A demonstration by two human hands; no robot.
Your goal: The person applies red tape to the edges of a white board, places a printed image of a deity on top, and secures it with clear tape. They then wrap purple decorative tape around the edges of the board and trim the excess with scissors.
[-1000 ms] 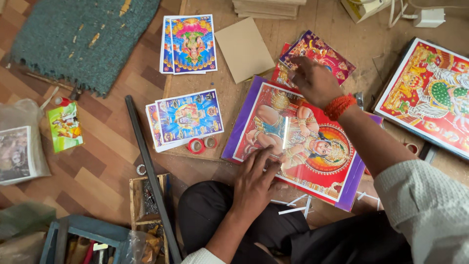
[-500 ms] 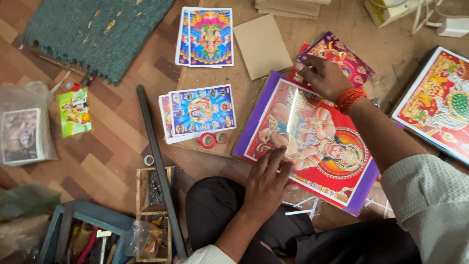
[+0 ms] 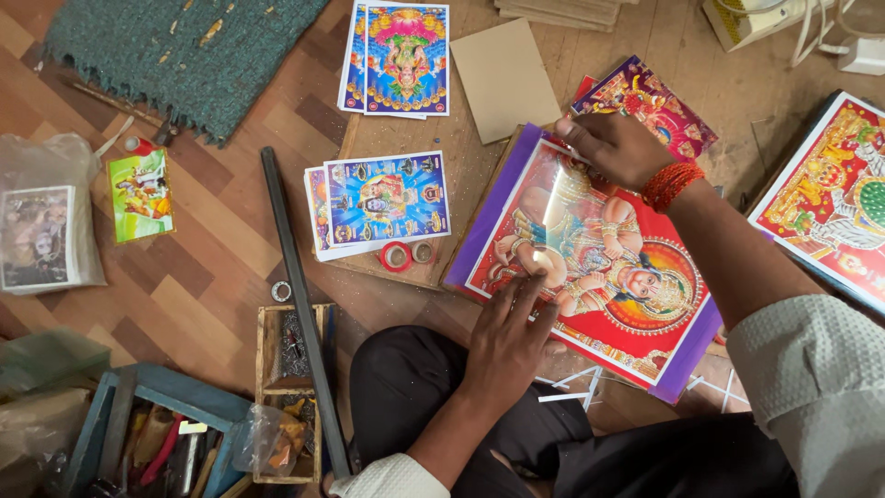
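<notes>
glossy print squared up under both hands

glossy, purple-bordered large print [image 3: 590,267] now lies a little more turned than a second ago, its far corner swung toward the upper right of the frame, so the person seems to be aligning it on the board beneath. left hand [image 3: 509,343] has moved up from the lower edge and lies flat, fingers spread, pressing the print's lower left part. right hand [image 3: 616,148] pinches the upper edge, fingertips closed on it. print sits at centre right, on the floor.

containers: the small wooden tray [image 3: 288,387] at lower centre holds dark metal bits, and the blue toolbox [image 3: 147,438] at lower left holds handled tools. a clear plastic bag [image 3: 41,231] at left holds a picture.
</notes>
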